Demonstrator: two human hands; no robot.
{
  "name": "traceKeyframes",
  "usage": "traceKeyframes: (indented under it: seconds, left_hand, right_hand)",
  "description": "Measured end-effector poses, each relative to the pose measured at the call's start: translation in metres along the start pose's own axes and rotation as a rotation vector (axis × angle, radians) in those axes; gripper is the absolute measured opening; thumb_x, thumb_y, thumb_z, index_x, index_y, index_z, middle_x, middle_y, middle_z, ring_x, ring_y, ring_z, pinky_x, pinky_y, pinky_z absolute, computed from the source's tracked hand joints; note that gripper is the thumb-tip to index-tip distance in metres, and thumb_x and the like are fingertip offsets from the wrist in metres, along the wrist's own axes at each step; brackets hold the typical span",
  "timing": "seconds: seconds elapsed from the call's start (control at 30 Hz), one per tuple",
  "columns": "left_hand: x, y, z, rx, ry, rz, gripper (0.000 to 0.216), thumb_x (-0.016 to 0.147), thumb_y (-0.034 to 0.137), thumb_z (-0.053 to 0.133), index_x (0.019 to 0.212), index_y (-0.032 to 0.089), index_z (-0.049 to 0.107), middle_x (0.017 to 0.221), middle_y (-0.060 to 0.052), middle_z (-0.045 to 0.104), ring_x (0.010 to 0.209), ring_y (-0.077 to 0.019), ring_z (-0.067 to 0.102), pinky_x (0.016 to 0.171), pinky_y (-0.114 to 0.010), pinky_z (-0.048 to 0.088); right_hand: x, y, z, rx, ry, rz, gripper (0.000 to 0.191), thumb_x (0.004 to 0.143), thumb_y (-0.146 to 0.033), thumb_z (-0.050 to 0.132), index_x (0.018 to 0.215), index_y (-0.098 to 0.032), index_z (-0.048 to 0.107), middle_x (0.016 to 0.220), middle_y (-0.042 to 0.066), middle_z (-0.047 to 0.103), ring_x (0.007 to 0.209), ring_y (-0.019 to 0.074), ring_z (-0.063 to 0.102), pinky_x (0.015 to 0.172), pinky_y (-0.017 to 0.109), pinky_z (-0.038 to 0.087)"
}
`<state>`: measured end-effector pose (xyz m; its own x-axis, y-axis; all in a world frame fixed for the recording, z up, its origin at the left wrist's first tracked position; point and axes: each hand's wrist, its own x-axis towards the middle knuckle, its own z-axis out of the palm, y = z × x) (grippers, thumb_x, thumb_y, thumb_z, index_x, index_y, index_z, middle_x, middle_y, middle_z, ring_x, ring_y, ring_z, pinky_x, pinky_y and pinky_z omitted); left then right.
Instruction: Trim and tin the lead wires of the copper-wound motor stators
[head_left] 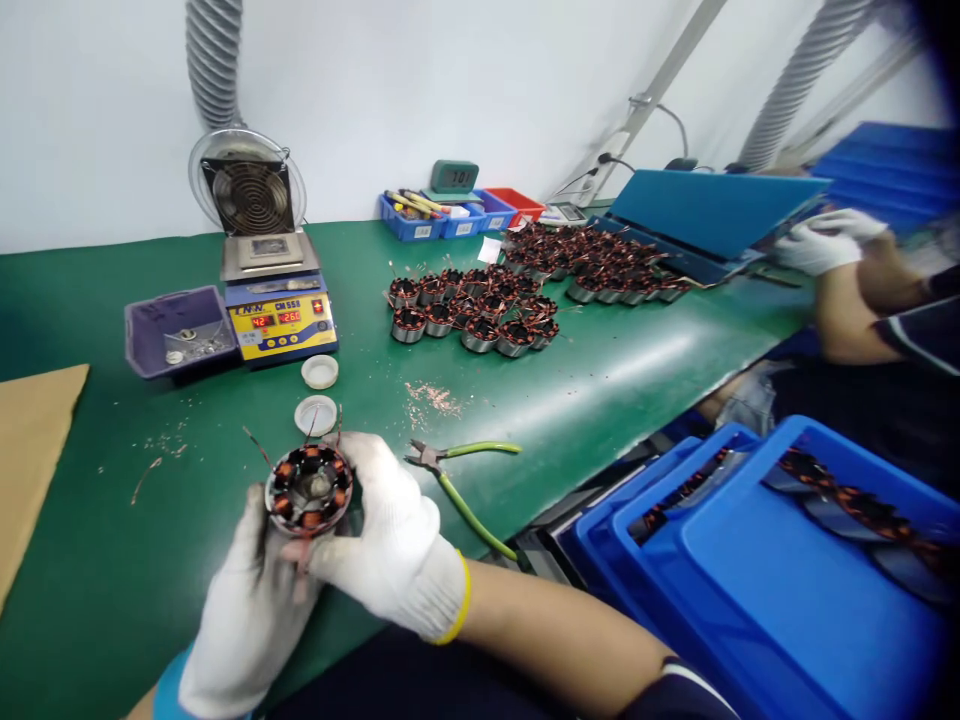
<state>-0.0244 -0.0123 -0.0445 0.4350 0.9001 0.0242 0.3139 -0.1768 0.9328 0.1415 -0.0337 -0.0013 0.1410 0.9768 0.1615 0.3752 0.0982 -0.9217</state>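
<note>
A round motor stator (310,489) with copper windings and several loose wire ends is held up over the near part of the bench. My left hand (251,600), in a white glove, grips it from the left and below. On its other side my gloved right hand (390,535) has its fingers around the rim. Right of that hand lies a pair of green-handled cutting pliers (461,480), jaws apart and untouched. Just beyond the stator sit two small white round dishes, the nearer dish (316,415) and the farther dish (320,372).
A yellow-blue solder pot (281,318) stands behind, beside a purple bin (176,335). Many stators (480,310) cover the bench's back right. Copper scraps (431,400) lie mid-bench. Blue crates (795,540) stand at right. A co-worker's gloved hands (821,240) are at far right.
</note>
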Motion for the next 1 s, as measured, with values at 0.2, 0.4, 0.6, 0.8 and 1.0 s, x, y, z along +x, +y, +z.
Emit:
traceKeyframes:
  seconds: [0.2, 0.4, 0.6, 0.8, 1.0]
  left_hand:
    - [-0.004, 0.002, 0.012, -0.020, -0.038, -0.008, 0.050, 0.094, 0.058, 0.045, 0.121, 0.026, 0.073, 0.120, -0.007, 0.074, 0.137, -0.0329, 0.050, 0.113, -0.056, 0.038]
    - [0.017, 0.041, 0.030, -0.167, -0.099, -0.249, 0.063, 0.087, 0.057, 0.051, 0.128, 0.010, 0.059, 0.093, -0.013, 0.074, 0.081, -0.0256, 0.072, 0.080, -0.040, 0.063]
    - [0.011, 0.029, 0.040, 0.088, -0.164, -0.078, 0.064, 0.079, 0.046, 0.051, 0.127, 0.006, 0.063, 0.101, -0.017, 0.076, 0.081, -0.0262, 0.073, 0.078, -0.040, 0.064]
    - [0.006, 0.020, 0.043, 0.244, -0.140, 0.193, 0.056, 0.081, 0.035, 0.058, 0.129, 0.006, 0.064, 0.116, -0.019, 0.075, 0.088, -0.0248, 0.077, 0.078, -0.030, 0.064]
    - [0.007, 0.019, 0.044, 0.356, -0.113, 0.346, 0.055, 0.078, 0.028, 0.063, 0.129, 0.007, 0.063, 0.120, -0.018, 0.074, 0.102, -0.0263, 0.075, 0.088, -0.030, 0.060]
  right_hand:
    - [0.014, 0.009, -0.030, 0.294, -0.146, 0.219, 0.082, 0.054, -0.028, 0.089, 0.124, -0.021, 0.049, 0.115, 0.007, 0.069, 0.102, 0.0244, 0.071, 0.095, 0.041, 0.056]
    - [0.060, 0.003, -0.076, 0.214, -0.412, 0.329, 0.068, 0.047, -0.019, 0.087, 0.107, -0.020, 0.055, 0.088, 0.000, 0.070, 0.077, 0.0191, 0.068, 0.073, 0.034, 0.057]
    - [0.101, 0.019, -0.071, 0.295, -0.542, 0.457, 0.081, 0.047, -0.015, 0.083, 0.121, -0.018, 0.051, 0.086, -0.001, 0.069, 0.064, 0.0127, 0.062, 0.058, 0.026, 0.051]
    - [0.116, 0.027, -0.058, 0.254, -0.526, 0.466, 0.062, 0.047, -0.020, 0.082, 0.105, -0.017, 0.059, 0.082, -0.001, 0.065, 0.068, 0.0112, 0.058, 0.057, 0.022, 0.048]
    - [0.121, 0.021, -0.053, 0.148, -0.544, 0.502, 0.051, 0.052, -0.022, 0.080, 0.098, -0.016, 0.060, 0.077, -0.002, 0.064, 0.063, 0.0096, 0.057, 0.053, 0.020, 0.048]
